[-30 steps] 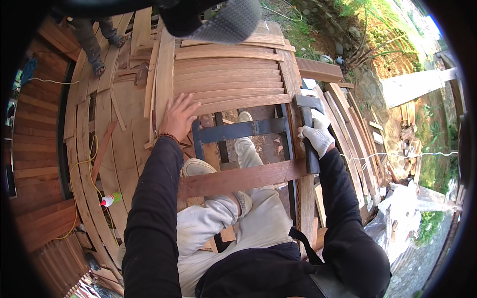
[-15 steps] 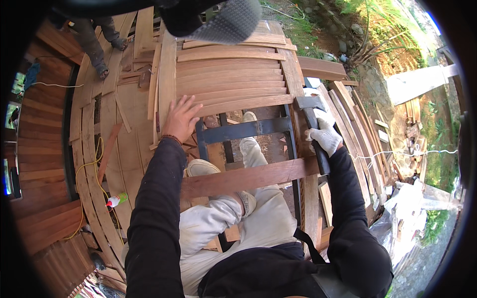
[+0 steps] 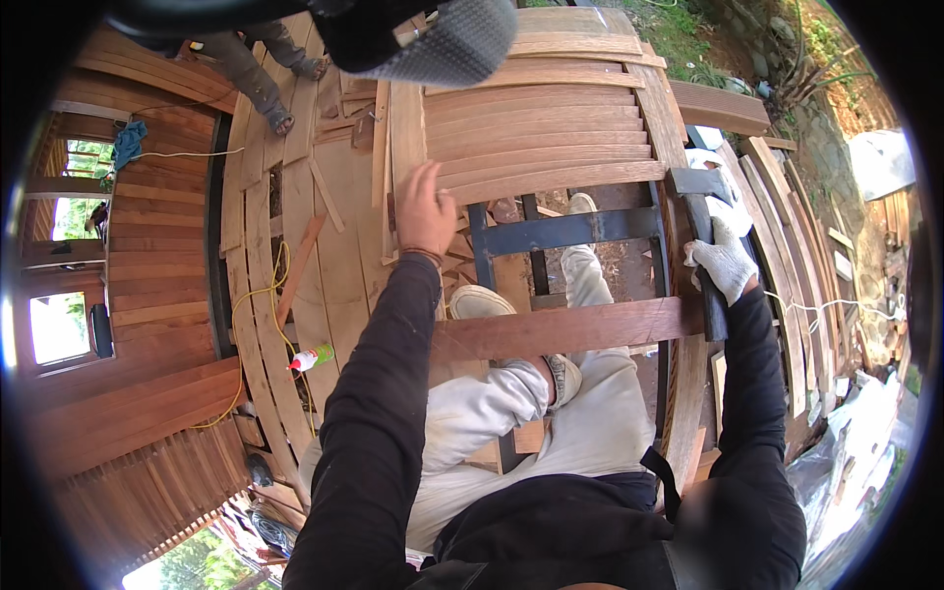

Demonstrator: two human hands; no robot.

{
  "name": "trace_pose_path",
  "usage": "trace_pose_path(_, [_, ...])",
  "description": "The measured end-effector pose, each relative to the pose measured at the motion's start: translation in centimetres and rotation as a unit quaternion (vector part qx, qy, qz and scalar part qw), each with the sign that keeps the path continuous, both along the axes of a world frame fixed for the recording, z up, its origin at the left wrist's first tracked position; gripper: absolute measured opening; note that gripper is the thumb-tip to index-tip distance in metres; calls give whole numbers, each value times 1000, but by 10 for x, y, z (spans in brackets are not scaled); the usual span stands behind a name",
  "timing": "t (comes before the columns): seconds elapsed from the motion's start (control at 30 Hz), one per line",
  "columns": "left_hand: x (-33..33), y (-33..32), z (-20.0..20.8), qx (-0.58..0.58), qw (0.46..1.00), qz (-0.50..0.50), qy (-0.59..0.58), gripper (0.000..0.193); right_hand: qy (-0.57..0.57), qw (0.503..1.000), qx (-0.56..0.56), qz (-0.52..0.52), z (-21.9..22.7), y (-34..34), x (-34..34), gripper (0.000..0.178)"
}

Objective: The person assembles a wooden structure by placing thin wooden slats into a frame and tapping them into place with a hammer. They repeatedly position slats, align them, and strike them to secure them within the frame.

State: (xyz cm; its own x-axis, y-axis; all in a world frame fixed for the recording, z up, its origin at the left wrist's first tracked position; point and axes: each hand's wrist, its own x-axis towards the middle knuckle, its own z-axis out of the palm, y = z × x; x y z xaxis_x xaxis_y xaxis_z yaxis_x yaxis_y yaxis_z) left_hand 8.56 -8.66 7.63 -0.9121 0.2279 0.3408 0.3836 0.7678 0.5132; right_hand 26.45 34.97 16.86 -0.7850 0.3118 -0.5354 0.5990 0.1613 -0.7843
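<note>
My bare left hand (image 3: 427, 208), with a bracelet at its wrist, rests at the left end of the nearest slat (image 3: 551, 181), beside the left side board (image 3: 406, 128). Its fingers are partly bent and apart, and I see nothing held in them. My right hand (image 3: 728, 267), in a white glove, is wrapped around the dark handle of a hammer (image 3: 697, 183). The hammer lies along the right side board (image 3: 657, 110), its grey head towards the far end. Several wooden slats run between the two side boards, over a dark metal frame (image 3: 570, 230).
A reddish plank (image 3: 570, 332) crosses the frame near my legs. To the left are a glue bottle (image 3: 311, 358), a yellow cord (image 3: 258, 292) and loose floorboards. Another person's legs (image 3: 258, 84) stand at far left. Stacked boards (image 3: 777, 236) lie to the right.
The view has swung left, so everything sits further right. My left hand's fingers have drawn up from lying spread to being more bent. The right hand keeps its grip on the hammer.
</note>
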Motion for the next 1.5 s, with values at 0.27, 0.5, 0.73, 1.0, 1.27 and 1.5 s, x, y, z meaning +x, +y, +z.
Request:
trace_pose_path(0.27, [33,184,-3,6,989,-147,30,58,-2,1000,14,12,-4,4,7,55])
trace_pose_path(0.5, [33,186,-14,37,983,-175,48,44,59,993,-16,-104,-27,11,13,44])
trace_pose_path(0.73, [29,186,-12,43,980,-180,74,42,58,991,-54,-108,-15,-1,13,41])
trace_pose_path(1.0, [28,182,-11,18,981,-186,54,41,41,998,-1,-57,-15,-1,7,48])
trace_pose_path(1.27, [30,184,-9,10,978,-196,68,46,-31,999,10,-1,1,-1,8,92])
trace_pose_path(1.5, [40,170,10,-35,982,-187,10,56,64,990,122,-19,-32,8,11,70])
